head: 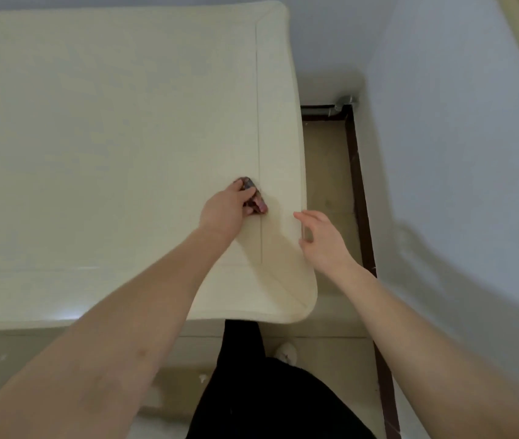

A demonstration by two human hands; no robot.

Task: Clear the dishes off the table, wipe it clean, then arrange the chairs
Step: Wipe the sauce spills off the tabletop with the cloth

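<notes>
A cream table [109, 122] fills the left and middle of the head view, and its top carries no dishes. My left hand [225, 212] presses a small dark, reddish cloth [253, 194] flat on the tabletop near the right edge. My right hand [321, 239] hovers over the table's right edge with its fingers spread and nothing in it. The cloth is mostly covered by my left fingers. No chairs are in view.
A white wall [457, 137] runs close along the table's right side, leaving a narrow strip of beige floor [328, 172] with a dark skirting board. My black-clothed legs and a white shoe [286, 351] stand at the table's near right corner.
</notes>
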